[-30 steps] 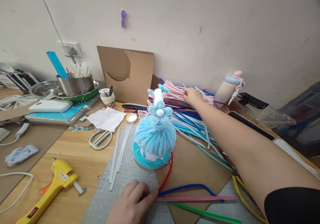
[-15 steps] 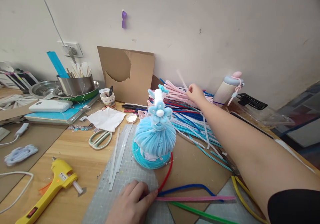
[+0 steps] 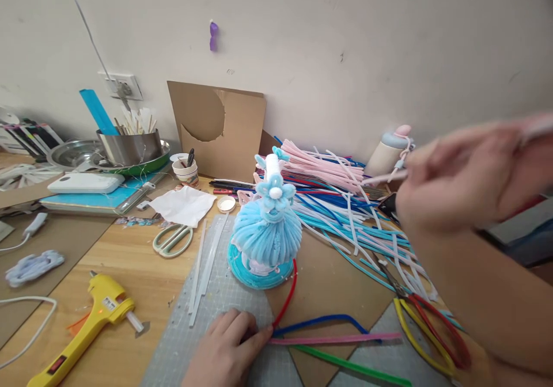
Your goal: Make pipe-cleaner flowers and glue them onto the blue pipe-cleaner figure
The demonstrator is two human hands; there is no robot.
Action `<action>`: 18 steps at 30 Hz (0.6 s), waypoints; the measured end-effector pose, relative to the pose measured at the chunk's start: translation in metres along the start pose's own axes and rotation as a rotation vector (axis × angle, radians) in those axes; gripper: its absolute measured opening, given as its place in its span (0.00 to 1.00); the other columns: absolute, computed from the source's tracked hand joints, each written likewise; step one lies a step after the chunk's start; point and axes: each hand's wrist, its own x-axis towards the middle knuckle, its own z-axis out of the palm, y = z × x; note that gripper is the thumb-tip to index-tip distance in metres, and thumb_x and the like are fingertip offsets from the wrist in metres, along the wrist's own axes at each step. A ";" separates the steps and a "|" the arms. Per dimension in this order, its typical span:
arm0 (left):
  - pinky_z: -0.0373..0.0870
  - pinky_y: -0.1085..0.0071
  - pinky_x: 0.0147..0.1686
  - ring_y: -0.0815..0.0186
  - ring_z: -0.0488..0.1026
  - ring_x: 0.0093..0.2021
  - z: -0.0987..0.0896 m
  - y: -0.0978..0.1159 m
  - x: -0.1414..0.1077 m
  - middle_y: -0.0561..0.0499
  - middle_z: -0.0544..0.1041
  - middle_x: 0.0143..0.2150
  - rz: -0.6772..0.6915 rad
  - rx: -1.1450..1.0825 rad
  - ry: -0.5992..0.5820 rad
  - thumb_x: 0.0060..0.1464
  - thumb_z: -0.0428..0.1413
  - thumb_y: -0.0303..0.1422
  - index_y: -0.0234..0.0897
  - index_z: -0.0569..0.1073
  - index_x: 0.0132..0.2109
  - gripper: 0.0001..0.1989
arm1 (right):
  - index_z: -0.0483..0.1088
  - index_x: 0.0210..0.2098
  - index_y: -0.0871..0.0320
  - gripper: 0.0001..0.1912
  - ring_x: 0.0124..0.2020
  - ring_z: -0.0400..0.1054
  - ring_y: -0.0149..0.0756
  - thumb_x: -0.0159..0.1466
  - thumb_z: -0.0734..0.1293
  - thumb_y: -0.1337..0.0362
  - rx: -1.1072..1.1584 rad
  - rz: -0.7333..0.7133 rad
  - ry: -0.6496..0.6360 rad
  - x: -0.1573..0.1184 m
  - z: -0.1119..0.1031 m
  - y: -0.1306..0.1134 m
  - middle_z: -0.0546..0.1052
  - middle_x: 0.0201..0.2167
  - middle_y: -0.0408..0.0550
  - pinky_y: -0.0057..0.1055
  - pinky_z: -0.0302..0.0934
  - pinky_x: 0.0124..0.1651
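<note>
My left hand (image 3: 233, 346) rests on the grey cutting mat, thumb and fingers closed on the near ends of red (image 3: 288, 298), blue (image 3: 324, 319) and pink (image 3: 332, 339) fuzzy stems. A green stem (image 3: 349, 365) lies just beyond its fingertips. Blurred by motion, my right hand (image 3: 453, 174) is raised at the right, closed around a pale pink stem (image 3: 389, 177). A light-blue fuzzy dress-shaped figure (image 3: 268, 231) stands upright on a round blue base. Behind it lies a heap of pink, white and blue stems (image 3: 319, 165).
A yellow glue gun (image 3: 103, 309) and green-handled scissors (image 3: 173, 241) lie left. Red-and-yellow-handled pliers (image 3: 425, 323) are at the right. Cardboard (image 3: 242, 122) leans on the wall; a bottle (image 3: 386, 152) stands behind the heap.
My right hand has moved from the stem heap to the right, carrying a pale stem. The red-and-yellow-handled pliers have come into fuller view. My left hand stays in place.
</note>
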 end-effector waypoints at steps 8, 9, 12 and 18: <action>0.68 0.62 0.39 0.59 0.71 0.39 0.000 0.007 -0.009 0.47 0.73 0.39 -0.210 0.080 0.218 0.53 0.58 0.30 0.37 0.68 0.41 0.09 | 0.69 0.35 0.57 0.08 0.20 0.66 0.34 0.63 0.58 0.69 -0.051 -0.070 -1.257 -0.128 -0.021 -0.119 0.74 0.21 0.45 0.32 0.51 0.22; 0.67 0.61 0.41 0.57 0.70 0.41 0.001 0.009 -0.010 0.45 0.73 0.41 -0.245 0.095 0.290 0.52 0.59 0.32 0.36 0.67 0.42 0.11 | 0.67 0.35 0.58 0.07 0.21 0.66 0.35 0.63 0.58 0.69 -0.084 -0.029 -1.380 -0.137 -0.018 -0.121 0.75 0.24 0.46 0.32 0.50 0.23; 0.65 0.59 0.45 0.55 0.69 0.47 0.001 0.012 -0.012 0.41 0.71 0.47 -0.232 0.137 0.418 0.52 0.59 0.32 0.34 0.66 0.48 0.17 | 0.65 0.38 0.58 0.06 0.24 0.69 0.36 0.63 0.58 0.69 -0.103 0.025 -1.528 -0.148 -0.011 -0.121 0.76 0.29 0.46 0.32 0.47 0.23; 0.68 0.63 0.46 0.59 0.71 0.51 -0.002 0.009 -0.002 0.48 0.74 0.54 0.042 0.218 0.115 0.55 0.50 0.23 0.43 0.67 0.57 0.23 | 0.65 0.42 0.58 0.09 0.30 0.72 0.41 0.62 0.61 0.66 -0.054 -0.075 -1.607 -0.136 0.002 -0.122 0.77 0.33 0.48 0.32 0.52 0.25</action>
